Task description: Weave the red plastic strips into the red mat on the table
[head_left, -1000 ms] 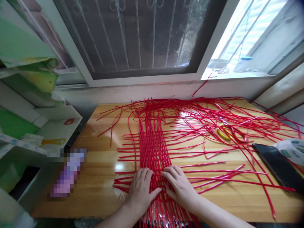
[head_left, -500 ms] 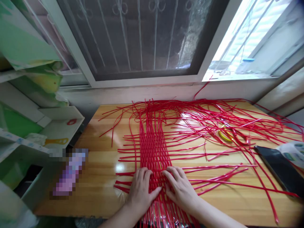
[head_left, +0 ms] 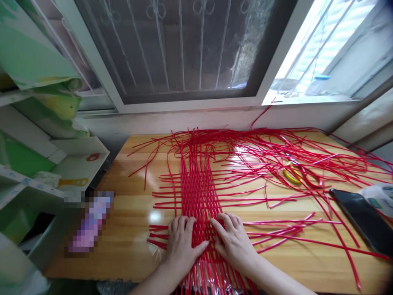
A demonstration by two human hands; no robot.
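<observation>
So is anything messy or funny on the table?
Yes: loose red strips sprawl tangled across the table's right side, over a yellow tool. The mat under both hands looks tidy.

1. You will find no text, brand, number or sign that can be read anywhere in this view.
2. The pack (head_left: 379, 196), far right of your right hand (head_left: 233, 241), carries green printed patches, too small and blurred to read.
3. The box (head_left: 80, 164), up and left of your left hand (head_left: 181, 246), shows a red mark and a yellow mark, with no legible letters.
4. The pixelated patch (head_left: 89, 223), just left of your left hand, hides whatever lies there.
</observation>
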